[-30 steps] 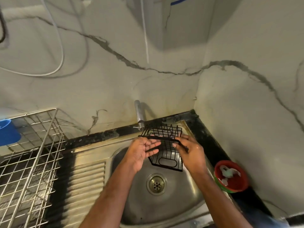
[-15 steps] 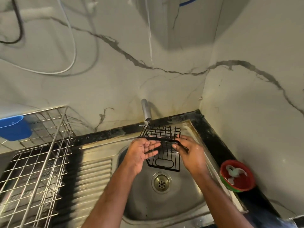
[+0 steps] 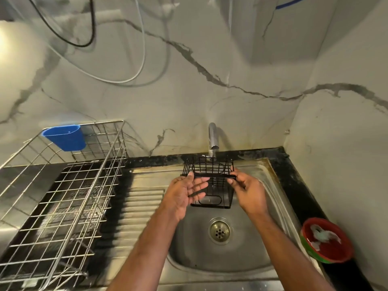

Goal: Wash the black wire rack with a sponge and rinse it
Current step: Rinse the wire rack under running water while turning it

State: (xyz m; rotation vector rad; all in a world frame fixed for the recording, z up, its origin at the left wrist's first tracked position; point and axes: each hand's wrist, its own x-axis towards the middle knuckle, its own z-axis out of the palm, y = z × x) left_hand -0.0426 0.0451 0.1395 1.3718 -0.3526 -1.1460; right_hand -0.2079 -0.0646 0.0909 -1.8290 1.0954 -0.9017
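Note:
The black wire rack (image 3: 212, 181) is held over the steel sink (image 3: 199, 253), right under the tap (image 3: 212, 136), and a thin stream of water falls onto it. My left hand (image 3: 184, 195) lies against its left side, palm up, fingers straight and spread under the wires. My right hand (image 3: 246, 191) pinches the rack's right edge with curled fingers. No sponge shows in either hand.
A steel wire dish basket (image 3: 63, 196) with a blue cup (image 3: 65, 137) hooked on its back rim stands on the left drainboard. A red bowl (image 3: 327, 240) with whitish scraps sits on the black counter at right. The drain (image 3: 219, 231) lies below the rack.
The rack has been tipped so its top frame faces me more squarely under the tap. The head camera has swung up and to the left, showing more of the dish basket.

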